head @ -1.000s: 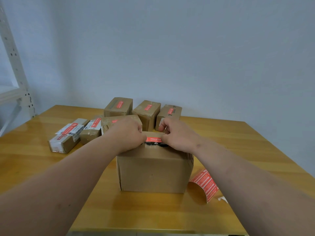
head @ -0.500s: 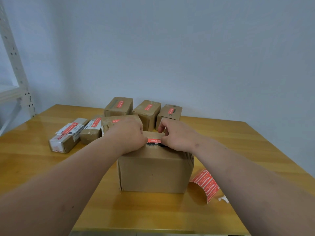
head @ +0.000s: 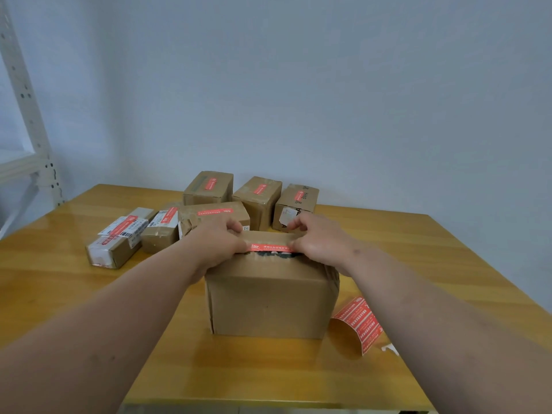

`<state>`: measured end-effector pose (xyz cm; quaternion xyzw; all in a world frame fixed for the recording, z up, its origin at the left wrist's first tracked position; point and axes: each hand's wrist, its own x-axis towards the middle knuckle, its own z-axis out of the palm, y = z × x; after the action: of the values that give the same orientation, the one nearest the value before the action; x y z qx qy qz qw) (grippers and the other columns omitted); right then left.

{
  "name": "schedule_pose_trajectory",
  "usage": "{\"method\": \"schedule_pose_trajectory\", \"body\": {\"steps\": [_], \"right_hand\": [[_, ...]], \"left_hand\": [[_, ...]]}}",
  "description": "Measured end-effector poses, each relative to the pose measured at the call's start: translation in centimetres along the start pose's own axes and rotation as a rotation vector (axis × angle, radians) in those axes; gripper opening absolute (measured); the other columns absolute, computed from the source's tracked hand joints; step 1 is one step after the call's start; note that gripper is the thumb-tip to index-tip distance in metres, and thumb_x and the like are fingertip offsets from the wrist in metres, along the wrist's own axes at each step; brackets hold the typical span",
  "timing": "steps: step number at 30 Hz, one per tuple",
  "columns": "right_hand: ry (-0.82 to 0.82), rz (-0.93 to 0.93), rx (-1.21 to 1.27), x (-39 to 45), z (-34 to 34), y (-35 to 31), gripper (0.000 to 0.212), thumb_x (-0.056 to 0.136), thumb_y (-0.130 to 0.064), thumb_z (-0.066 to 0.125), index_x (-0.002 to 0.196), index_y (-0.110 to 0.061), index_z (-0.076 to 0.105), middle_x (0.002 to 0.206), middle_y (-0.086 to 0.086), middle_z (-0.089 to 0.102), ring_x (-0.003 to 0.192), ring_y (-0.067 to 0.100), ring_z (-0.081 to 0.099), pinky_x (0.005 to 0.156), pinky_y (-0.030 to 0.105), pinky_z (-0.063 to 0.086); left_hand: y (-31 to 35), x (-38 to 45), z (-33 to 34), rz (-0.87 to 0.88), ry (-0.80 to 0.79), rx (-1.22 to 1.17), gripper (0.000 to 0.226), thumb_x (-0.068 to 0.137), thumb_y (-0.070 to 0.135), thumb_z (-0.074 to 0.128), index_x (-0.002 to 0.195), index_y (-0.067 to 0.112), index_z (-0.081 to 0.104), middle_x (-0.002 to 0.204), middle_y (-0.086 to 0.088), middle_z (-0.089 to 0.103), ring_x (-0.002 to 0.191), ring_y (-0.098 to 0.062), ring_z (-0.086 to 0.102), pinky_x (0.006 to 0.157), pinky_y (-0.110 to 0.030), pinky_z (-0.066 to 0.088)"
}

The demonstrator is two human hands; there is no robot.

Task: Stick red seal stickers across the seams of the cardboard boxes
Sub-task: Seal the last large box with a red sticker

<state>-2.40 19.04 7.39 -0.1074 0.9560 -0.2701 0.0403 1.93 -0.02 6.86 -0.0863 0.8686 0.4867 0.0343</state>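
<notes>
**Me:** Red seal sticker (head: pixel 270 248): it lies along the top seam of the cardboard box (head: pixel 268 297) nearest me, in the middle of the wooden table (head: pixel 418 264); my left hand (head: pixel 216 245) covers its left end and my right hand (head: pixel 318 243) covers its right end; only the middle stretch shows between them.

**Listener:** What are your hands doing?

**Me:** Both rest on the box top with fingers curled down over the sticker's ends, fingertips reaching toward the far flap; whether they pinch the ends or just press them flat, I cannot tell, since the fingertips are hidden.

**Listener:** How would the sticker handle?

**Me:** I judge it thin, light and limp, tacky on one side; it would crease or stick to itself if held loosely, so the ends are the place to hold it, kept taut; the box looks stiff enough to press against, though the flaps may give over the dark gap under the seam.

**Listener:** Anything else around?

**Me:** A curled strip of spare stickers (head: pixel 358 322) lies just right of the box; six smaller sealed boxes (head: pixel 209 188) sit behind, each bearing a red sticker; a white shelf frame (head: pixel 27 115) stands at the far left.
</notes>
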Motion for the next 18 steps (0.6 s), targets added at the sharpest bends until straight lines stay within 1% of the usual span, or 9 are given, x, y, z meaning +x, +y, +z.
{"method": "schedule_pose_trajectory", "body": {"steps": [2,4,6,8,9,11,12,14,18], "right_hand": [[-0.041,0.045,0.053,-0.1,0.2,0.1,0.039,0.088,-0.020,0.057,0.123,-0.036,0.056,0.137,0.000,0.047,0.130,0.028,0.040,0.108,0.045,0.037],[-0.089,0.068,0.153,-0.5,-0.1,0.0,0.043,0.092,-0.013,0.052,0.131,-0.030,0.057,0.134,-0.001,0.050,0.125,0.025,0.046,0.105,0.041,0.041],[-0.130,0.083,0.230,-0.9,-0.5,-0.2,0.040,0.093,-0.014,0.050,0.130,-0.027,0.057,0.131,-0.003,0.053,0.119,0.021,0.049,0.102,0.038,0.044],[-0.129,0.093,0.219,-1.1,-0.3,-0.4,0.032,0.089,-0.032,0.053,0.120,-0.032,0.058,0.125,-0.004,0.057,0.115,0.019,0.051,0.101,0.040,0.044],[-0.123,0.100,0.181,-1.2,0.0,-0.7,0.037,0.082,-0.047,0.056,0.117,-0.034,0.057,0.121,-0.004,0.058,0.114,0.020,0.050,0.100,0.042,0.044],[-0.102,0.103,0.105,-1.1,0.4,-0.9,0.065,0.057,-0.069,0.059,0.115,-0.039,0.054,0.119,-0.007,0.058,0.116,0.021,0.049,0.101,0.046,0.043],[-0.091,0.107,0.083,-0.9,0.7,-0.9,0.074,0.049,-0.072,0.059,0.116,-0.040,0.052,0.121,-0.008,0.057,0.118,0.021,0.047,0.102,0.046,0.041],[-0.086,0.116,0.100,-0.7,0.8,-0.8,0.073,0.051,-0.066,0.065,0.118,-0.040,0.052,0.123,-0.007,0.054,0.119,0.022,0.046,0.103,0.046,0.040],[-0.125,0.149,0.279,-0.7,0.2,-0.4,0.061,0.064,-0.037,0.078,0.120,-0.031,0.057,0.120,0.000,0.057,0.110,0.022,0.054,0.095,0.038,0.048]], "left_hand": [[-0.5,0.1,0.1,-0.062,-0.028,-0.099,0.042,0.086,0.020,0.071,0.123,0.031,0.055,0.119,-0.009,0.052,0.096,-0.026,0.057,0.076,-0.035,0.052],[-0.7,0.2,0.0,-0.085,-0.042,-0.114,0.046,0.086,0.022,0.070,0.127,0.037,0.054,0.127,-0.012,0.048,0.101,-0.029,0.057,0.085,-0.041,0.054],[-0.6,0.2,0.2,-0.065,-0.049,-0.104,0.046,0.089,0.024,0.064,0.132,0.034,0.052,0.128,-0.010,0.048,0.103,-0.027,0.055,0.086,-0.038,0.051],[-0.3,0.3,0.5,-0.023,-0.028,-0.057,0.047,0.091,0.031,0.062,0.136,0.024,0.049,0.122,-0.006,0.050,0.103,-0.022,0.052,0.082,-0.033,0.046],[-0.2,0.2,0.8,-0.002,-0.002,-0.007,0.052,0.089,0.039,0.064,0.135,0.022,0.048,0.120,-0.004,0.049,0.103,-0.021,0.050,0.082,-0.033,0.044],[-0.1,0.2,1.1,0.011,0.057,0.106,0.069,0.078,0.054,0.071,0.134,0.022,0.047,0.125,-0.004,0.047,0.109,-0.023,0.049,0.087,-0.036,0.045],[-0.1,0.2,1.2,0.008,0.079,0.139,0.075,0.074,0.058,0.073,0.134,0.022,0.047,0.129,-0.004,0.045,0.113,-0.024,0.048,0.091,-0.038,0.046],[-0.1,0.1,1.3,-0.012,0.097,0.115,0.074,0.072,0.054,0.077,0.133,0.024,0.047,0.129,-0.004,0.043,0.114,-0.026,0.047,0.091,-0.040,0.047],[-0.2,-0.1,1.5,-0.015,0.094,0.039,0.062,0.077,0.040,0.078,0.129,0.028,0.047,0.125,-0.002,0.042,0.110,-0.025,0.047,0.090,-0.040,0.048]]}}
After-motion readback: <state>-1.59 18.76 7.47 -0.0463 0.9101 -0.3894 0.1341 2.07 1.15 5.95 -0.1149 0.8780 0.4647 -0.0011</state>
